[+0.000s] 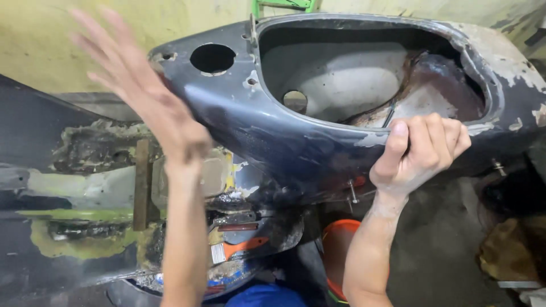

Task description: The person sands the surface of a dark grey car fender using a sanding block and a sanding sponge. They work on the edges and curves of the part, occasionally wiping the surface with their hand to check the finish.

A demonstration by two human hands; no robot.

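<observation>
The dark scooter body shell [341, 113] fills the centre-right, tilted. My right hand [418, 150] is clenched on its near rim alone; my left hand [145, 96], fingers spread, brushes its left end. One-handed, it could slip.

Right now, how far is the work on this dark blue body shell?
Done: paint is already worn off in grey patches on the dark blue shell. In hand: the right hand grips the rim of its opening, and the left hand, open and blurred, is at its front end. Left: most of the outside is unstripped; a brush lies below.
</observation>
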